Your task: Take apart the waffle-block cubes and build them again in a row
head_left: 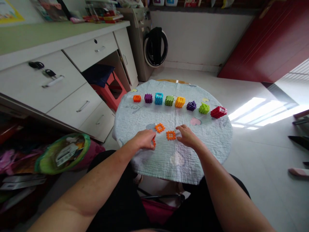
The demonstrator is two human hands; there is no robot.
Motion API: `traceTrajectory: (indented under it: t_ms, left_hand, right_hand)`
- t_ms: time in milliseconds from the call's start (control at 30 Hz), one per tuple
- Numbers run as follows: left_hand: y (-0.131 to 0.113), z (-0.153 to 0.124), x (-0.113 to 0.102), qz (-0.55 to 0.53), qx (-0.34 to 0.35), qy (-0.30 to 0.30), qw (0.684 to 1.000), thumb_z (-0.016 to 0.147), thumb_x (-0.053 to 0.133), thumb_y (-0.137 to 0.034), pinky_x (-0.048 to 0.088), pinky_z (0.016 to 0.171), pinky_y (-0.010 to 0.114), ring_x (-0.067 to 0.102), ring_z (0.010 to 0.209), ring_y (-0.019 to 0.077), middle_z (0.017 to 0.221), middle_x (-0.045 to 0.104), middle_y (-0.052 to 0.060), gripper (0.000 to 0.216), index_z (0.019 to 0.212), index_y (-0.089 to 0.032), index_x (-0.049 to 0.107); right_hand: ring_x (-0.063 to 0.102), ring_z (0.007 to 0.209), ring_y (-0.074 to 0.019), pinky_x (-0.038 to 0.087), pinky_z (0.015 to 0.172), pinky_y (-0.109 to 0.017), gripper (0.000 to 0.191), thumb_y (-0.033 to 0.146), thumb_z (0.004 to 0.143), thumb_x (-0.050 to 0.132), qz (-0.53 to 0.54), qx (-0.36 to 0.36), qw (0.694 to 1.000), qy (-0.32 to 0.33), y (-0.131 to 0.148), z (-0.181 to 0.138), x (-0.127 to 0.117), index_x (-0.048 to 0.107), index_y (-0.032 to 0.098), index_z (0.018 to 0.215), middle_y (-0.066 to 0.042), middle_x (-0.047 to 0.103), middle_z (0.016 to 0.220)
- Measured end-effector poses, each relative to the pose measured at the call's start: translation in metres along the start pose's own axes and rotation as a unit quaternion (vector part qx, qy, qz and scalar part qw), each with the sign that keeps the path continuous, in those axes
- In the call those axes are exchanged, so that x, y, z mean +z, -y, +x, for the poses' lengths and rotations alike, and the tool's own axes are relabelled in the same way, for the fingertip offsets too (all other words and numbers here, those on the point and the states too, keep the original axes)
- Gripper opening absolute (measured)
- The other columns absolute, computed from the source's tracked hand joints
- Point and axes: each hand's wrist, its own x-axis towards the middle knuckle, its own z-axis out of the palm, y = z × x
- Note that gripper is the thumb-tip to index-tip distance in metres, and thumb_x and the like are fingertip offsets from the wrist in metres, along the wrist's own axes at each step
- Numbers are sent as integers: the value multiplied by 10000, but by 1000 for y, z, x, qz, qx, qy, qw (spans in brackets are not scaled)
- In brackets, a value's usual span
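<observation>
Table (154, 166): covered with a pale printed cloth; all work is laid out on top.
Step on table: judged to be the gathering of small orange panels by hand; for the next move, a secure edge grip by the left fingertips and a low, flat approach by the right hand are judged to be called for.
Block row: eight notched shapes are set across the far half, from an orange block (137, 98) at the left end to a red block (219, 111) at the right end; neither hand is near them.
Left hand (145, 139): lowered to the cloth, back uppermost, fingers curled; a partly hidden panel (154, 142) appears to be pinched between thumb and fingertips.
Right hand (186, 136): held low, fingers parted, nothing gripped; whether the near panel is touched by the thumb cannot be told.
Near panel (168, 136): laid flat between the hands, just beside the right fingertips.
Far panel (162, 130): laid flat, turned at an angle, just beyond the left hand.
</observation>
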Motion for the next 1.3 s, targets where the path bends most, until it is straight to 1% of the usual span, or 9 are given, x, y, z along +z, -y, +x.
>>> traceTrajectory:
  t_ms: [133, 267, 367, 567, 700, 833, 967, 1200, 1300]
  left_hand:
    - [-9, -17, 16, 19, -7, -44, 999, 568, 720, -279, 454, 777, 337, 609, 897, 269, 956, 646, 84, 309, 856, -223, 622]
    - [-6, -19, 7, -4, -15, -19, 1000, 656, 609, -237, 451, 722, 310, 627, 787, 226, 848, 679, 52, 162, 811, -227, 657]
    - [7, -15, 1, -75, -12, -26, 997, 739, 497, -174, 447, 723, 279, 633, 776, 191, 821, 696, 24, 222, 843, -229, 685]
    - [28, -5, 5, -74, -60, -140, 986, 774, 526, -157, 423, 947, 297, 585, 1052, 212, 1180, 616, 93, 427, 1194, -180, 601]
    - [31, -8, 7, -19, -74, -186, 980, 743, 614, -218, 373, 1030, 347, 503, 1162, 254, 1285, 522, 123, 544, 1278, -174, 528]
    - [31, -11, 10, -2, -48, -128, 991, 638, 725, -308, 378, 1022, 355, 485, 1154, 277, 1241, 534, 96, 624, 1232, -219, 557]
    - [30, -8, 13, 17, -40, -91, 995, 663, 685, -290, 428, 935, 334, 543, 1032, 252, 1100, 575, 88, 458, 1110, -210, 626]
    - [20, -2, 9, 23, -72, -107, 991, 704, 639, -317, 455, 846, 328, 573, 925, 234, 969, 603, 87, 282, 951, -180, 643]
    - [13, 4, 6, -6, -109, -148, 983, 657, 673, -328, 459, 819, 320, 573, 891, 224, 945, 607, 75, 306, 918, -181, 609]
  right_hand:
    - [530, 1124, -237, 395, 955, -340, 498, 147, 778, 575, -1, -4, 1000, 0, 2, -3, -2, 539, 155, 1275, -146, 521, 1265]
    - [550, 1103, -225, 409, 942, -322, 486, 151, 784, 577, -5, -7, 1000, 1, 3, -7, -4, 542, 145, 1269, -149, 530, 1262]
    - [550, 1113, -221, 407, 946, -306, 488, 156, 787, 574, -5, -9, 1000, 5, 4, -7, -5, 536, 136, 1273, -152, 525, 1266]
    - [551, 1121, -226, 410, 943, -301, 486, 180, 795, 579, 6, -7, 1000, 17, 6, -6, -1, 532, 131, 1276, -159, 508, 1279]
    - [559, 1105, -226, 404, 949, -310, 497, 175, 794, 577, 3, 4, 1000, 16, 2, -7, -2, 525, 126, 1285, -164, 504, 1279]
    - [553, 1116, -235, 395, 955, -310, 513, 190, 791, 584, -4, 20, 1000, 19, -4, -8, -7, 520, 119, 1295, -166, 506, 1274]
    - [550, 1124, -229, 388, 966, -299, 516, 198, 784, 600, 3, 18, 1000, 15, -6, -8, -9, 526, 121, 1289, -162, 512, 1272]
    - [541, 1142, -238, 393, 967, -302, 542, 187, 790, 563, 17, 18, 999, 23, -2, -10, -8, 499, 94, 1320, -178, 486, 1285]
    - [562, 1098, -231, 400, 962, -312, 537, 189, 788, 562, 22, 16, 999, 28, -1, -10, -8, 503, 95, 1313, -179, 486, 1277]
